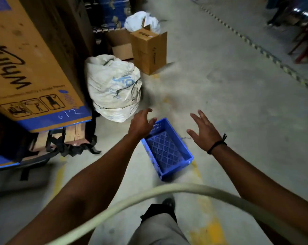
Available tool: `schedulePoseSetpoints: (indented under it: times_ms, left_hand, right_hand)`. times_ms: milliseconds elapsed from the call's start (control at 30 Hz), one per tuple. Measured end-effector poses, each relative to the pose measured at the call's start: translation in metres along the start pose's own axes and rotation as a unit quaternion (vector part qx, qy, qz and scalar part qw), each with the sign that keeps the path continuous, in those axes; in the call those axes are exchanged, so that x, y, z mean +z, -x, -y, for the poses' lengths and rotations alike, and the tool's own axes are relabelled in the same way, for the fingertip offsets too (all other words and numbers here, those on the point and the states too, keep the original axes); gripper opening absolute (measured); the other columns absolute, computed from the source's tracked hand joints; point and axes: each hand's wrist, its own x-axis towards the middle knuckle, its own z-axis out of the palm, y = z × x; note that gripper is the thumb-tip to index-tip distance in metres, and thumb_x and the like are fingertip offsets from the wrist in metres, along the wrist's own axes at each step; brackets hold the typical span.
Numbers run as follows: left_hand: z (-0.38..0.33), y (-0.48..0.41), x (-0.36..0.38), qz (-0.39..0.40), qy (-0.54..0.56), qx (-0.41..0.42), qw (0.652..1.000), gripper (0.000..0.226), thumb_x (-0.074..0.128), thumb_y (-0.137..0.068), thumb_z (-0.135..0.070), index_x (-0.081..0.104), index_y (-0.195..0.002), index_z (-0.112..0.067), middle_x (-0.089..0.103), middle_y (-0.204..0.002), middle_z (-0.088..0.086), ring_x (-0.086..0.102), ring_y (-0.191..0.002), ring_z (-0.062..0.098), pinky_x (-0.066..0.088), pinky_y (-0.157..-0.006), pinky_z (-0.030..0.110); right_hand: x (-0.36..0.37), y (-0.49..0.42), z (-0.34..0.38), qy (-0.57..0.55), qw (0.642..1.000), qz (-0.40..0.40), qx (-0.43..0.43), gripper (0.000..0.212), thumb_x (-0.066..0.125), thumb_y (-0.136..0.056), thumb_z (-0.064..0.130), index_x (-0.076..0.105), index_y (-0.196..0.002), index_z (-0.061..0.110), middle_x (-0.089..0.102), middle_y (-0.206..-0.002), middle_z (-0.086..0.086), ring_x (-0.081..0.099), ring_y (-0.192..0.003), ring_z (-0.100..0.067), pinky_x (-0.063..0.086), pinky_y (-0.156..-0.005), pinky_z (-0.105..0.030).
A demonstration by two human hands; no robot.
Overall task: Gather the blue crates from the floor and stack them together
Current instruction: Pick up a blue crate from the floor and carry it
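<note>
Reaching down with fingers spread and empty, the left hand (pixel 140 123) and right hand (pixel 205 131) flank a blue crate (pixel 167 149) on the floor (pixel 238 103).

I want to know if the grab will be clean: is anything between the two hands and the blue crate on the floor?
Nothing visible blocks them. The blue crate sits empty on bare floor, with the left hand open over its far left corner and the right hand open beside its right.
</note>
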Motion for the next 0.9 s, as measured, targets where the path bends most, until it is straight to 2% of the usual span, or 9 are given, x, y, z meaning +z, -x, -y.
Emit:
schedulePoseSetpoints:
  times_ms: [233,500,600,700,767,900]
  left_hand:
    - [-0.003,-0.114,0.04,-0.079,0.022,-0.088,0.993,0.045,0.061,-0.088,-0.034,0.051,-0.127,-0.015,0.056,-0.131,0.007,0.048,-0.123,0.028,0.039,-0.102,0.043]
    - [-0.007,-0.141,0.033,-0.151,-0.015,-0.217,0.964,0.052,0.054,-0.086,-0.045,0.049,-0.13,-0.016,0.055,-0.133,0.008,0.049,-0.123,0.03,0.04,-0.102,0.044]
    - [-0.011,-0.135,0.029,-0.207,-0.026,-0.28,0.937,0.051,0.055,-0.087,-0.044,0.048,-0.13,-0.016,0.054,-0.133,0.008,0.048,-0.123,0.028,0.04,-0.102,0.043]
    - [-0.023,-0.125,0.037,-0.265,-0.03,-0.351,0.897,0.051,0.053,-0.084,-0.048,0.05,-0.127,-0.02,0.058,-0.127,0.006,0.054,-0.116,0.028,0.045,-0.095,0.045]
    - [-0.038,-0.117,0.053,-0.302,-0.036,-0.395,0.867,0.046,0.055,-0.085,-0.045,0.052,-0.124,-0.021,0.06,-0.123,0.006,0.055,-0.113,0.026,0.046,-0.094,0.043]
    - [-0.086,-0.108,0.104,-0.337,-0.022,-0.466,0.818,0.042,0.056,-0.089,-0.04,0.05,-0.125,-0.021,0.057,-0.128,0.005,0.051,-0.118,0.026,0.042,-0.099,0.042]
  right_hand:
    - [0.012,-0.175,-0.043,-0.009,0.994,0.057,-0.093,0.062,0.061,-0.087,0.032,0.034,-0.142,0.024,0.017,-0.157,-0.006,0.027,-0.142,-0.022,0.029,-0.113,-0.033]
    - [0.038,-0.307,-0.062,-0.01,0.966,0.161,-0.204,0.061,0.061,-0.085,0.032,0.036,-0.141,0.023,0.018,-0.156,-0.01,0.029,-0.14,-0.028,0.03,-0.112,-0.037]
    - [0.048,-0.347,-0.067,-0.016,0.949,0.193,-0.249,0.061,0.062,-0.085,0.031,0.038,-0.14,0.023,0.019,-0.155,-0.013,0.03,-0.14,-0.027,0.03,-0.11,-0.035]
    - [0.058,-0.385,-0.079,-0.019,0.929,0.224,-0.293,0.062,0.064,-0.083,0.03,0.039,-0.139,0.025,0.02,-0.154,-0.015,0.031,-0.139,-0.029,0.033,-0.109,-0.036]
    - [0.061,-0.406,-0.086,-0.022,0.913,0.249,-0.324,0.062,0.065,-0.082,0.028,0.04,-0.139,0.024,0.02,-0.155,-0.013,0.031,-0.139,-0.028,0.034,-0.109,-0.038]
    - [0.056,-0.431,-0.096,-0.002,0.875,0.298,-0.382,0.06,0.064,-0.084,0.03,0.04,-0.139,0.027,0.019,-0.156,-0.011,0.031,-0.138,-0.03,0.033,-0.111,-0.039]
